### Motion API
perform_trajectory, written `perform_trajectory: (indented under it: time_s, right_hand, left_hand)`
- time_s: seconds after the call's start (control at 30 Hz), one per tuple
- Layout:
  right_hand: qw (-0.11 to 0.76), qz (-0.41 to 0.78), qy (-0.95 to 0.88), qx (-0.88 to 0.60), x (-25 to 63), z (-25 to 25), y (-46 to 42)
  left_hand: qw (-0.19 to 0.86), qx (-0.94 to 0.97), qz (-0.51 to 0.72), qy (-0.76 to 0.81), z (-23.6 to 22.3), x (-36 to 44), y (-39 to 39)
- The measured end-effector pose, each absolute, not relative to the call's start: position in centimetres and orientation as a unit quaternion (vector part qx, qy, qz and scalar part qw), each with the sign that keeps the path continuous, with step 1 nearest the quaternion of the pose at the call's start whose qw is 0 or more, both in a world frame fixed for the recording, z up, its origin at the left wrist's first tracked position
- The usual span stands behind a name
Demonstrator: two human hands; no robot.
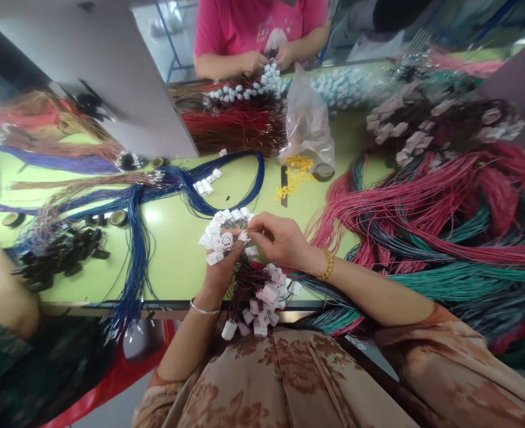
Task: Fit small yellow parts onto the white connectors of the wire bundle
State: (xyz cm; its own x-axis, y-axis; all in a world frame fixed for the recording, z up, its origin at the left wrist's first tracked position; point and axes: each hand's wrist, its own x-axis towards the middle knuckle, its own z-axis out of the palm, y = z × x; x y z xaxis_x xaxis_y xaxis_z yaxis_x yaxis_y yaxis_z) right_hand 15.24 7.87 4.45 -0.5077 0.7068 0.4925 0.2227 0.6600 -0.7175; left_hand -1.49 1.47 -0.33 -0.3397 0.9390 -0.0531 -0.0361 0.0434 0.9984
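Observation:
My left hand (221,267) is closed around a bunch of white plastic connectors (215,235) on thin wires, near the table's front edge. Close beside it, my right hand (280,238) pinches at one connector of the bunch; the small part between its fingertips is too fine to make out. More white wired connectors (269,297) hang below my hands, over the table edge and against my clothes. Dark and red wires run from them under my right wrist.
Pink wires (391,202) and green wires (467,276) heap on the right. Blue wires (138,238) and black connectors (66,255) lie left. Small yellow parts (296,172) sit by a plastic bag (309,119). A co-worker in pink (262,35) works opposite; another person's arm (4,285) is at left.

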Motion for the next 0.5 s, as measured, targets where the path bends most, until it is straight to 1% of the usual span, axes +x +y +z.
perform_trajectory:
  time_s: [0.1,0.23,0.4,0.5]
  right_hand:
    - [0.383,0.285,-0.830,-0.289,15.3,4.3,7.8]
    - [0.342,0.267,-0.850,-0.300,14.9,3.6,6.4]
    - [0.361,0.281,-0.848,-0.267,13.6,2.2,5.3]
    - [0.364,0.306,-0.831,-0.289,14.1,1.8,7.8]
  left_hand:
    - [0.430,0.383,0.580,0.576,-0.2,-1.3,1.4]
    - [0.406,0.366,0.598,0.586,-0.1,-0.6,1.4]
    - [0.350,0.373,0.606,0.609,-0.6,-0.3,1.5]
    - [0.382,0.376,0.591,0.603,-0.5,-0.5,1.8]
